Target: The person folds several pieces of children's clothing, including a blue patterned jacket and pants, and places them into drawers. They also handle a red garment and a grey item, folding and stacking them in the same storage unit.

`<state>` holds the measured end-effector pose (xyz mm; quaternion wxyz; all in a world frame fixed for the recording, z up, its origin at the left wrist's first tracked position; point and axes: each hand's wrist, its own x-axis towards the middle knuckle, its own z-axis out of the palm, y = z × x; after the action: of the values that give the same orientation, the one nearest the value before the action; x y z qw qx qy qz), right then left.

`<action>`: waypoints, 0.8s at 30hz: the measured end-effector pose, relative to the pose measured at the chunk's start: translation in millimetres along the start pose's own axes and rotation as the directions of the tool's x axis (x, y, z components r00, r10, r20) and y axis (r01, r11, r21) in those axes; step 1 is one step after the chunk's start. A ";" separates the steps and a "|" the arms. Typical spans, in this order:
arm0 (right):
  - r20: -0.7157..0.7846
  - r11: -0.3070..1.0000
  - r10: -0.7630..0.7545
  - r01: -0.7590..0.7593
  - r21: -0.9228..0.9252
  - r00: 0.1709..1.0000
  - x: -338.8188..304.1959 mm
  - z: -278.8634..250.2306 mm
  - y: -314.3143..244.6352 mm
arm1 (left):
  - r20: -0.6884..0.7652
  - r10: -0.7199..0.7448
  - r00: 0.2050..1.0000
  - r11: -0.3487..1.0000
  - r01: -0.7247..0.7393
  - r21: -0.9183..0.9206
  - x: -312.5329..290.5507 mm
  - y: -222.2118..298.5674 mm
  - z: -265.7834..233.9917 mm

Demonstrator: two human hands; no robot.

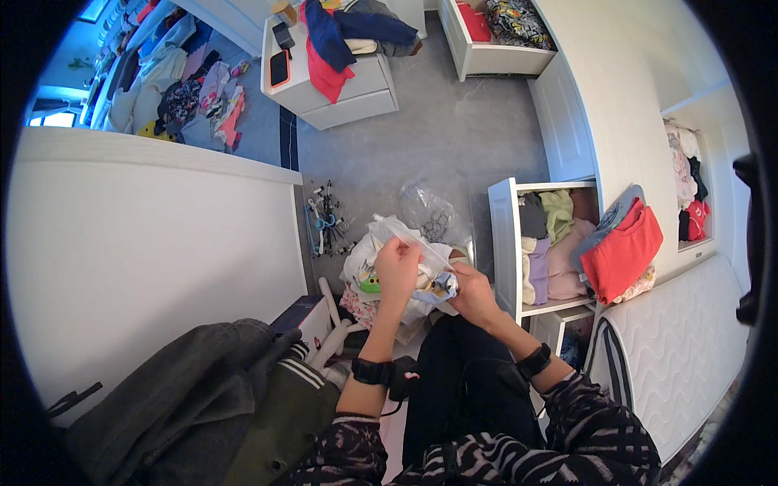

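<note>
Midway through bagging, by the look of it: left hand (397,267) pinching the upper edge of a clear crinkled plastic bag (405,239), grip closed on the film, right hand (472,296) closed around a small bundle of pale blue and yellow cloth (442,285) at the bag's mouth, held above the lap over the grey floor (454,138). Bundle only partly inside, mouth of the bag not closed. More left, probably: a heap of small patterned clothes in white wrapping (365,279) lying just beneath the hands, another empty clear plastic bag (429,212) on the floor beyond, and a white drawer of folded garments (506,243) standing open at the right
</note>
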<state>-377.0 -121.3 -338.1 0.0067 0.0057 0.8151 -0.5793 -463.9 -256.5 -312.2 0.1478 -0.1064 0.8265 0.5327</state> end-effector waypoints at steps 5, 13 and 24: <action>-0.095 0.991 -0.101 0.091 -0.097 0.990 -4.8 -16.0 -8.3 | -0.153 0.092 0.984 0.985 -0.068 0.157 8.2 -16.2 -10.5; 0.284 0.942 0.129 -0.207 0.264 0.950 10.1 -56.5 -17.6 | -0.112 0.349 0.930 0.813 -0.241 0.531 -5.8 -10.9 -6.1; 0.336 0.920 0.159 -0.016 -0.391 0.928 43.5 -29.0 10.8 | 0.016 0.222 0.975 0.804 -0.193 0.563 -23.9 -21.5 20.5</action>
<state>-420.5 -90.3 -339.5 0.1838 -0.0650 0.8957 -0.3996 -431.7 -246.1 -329.9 0.0925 0.0193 0.9564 0.2764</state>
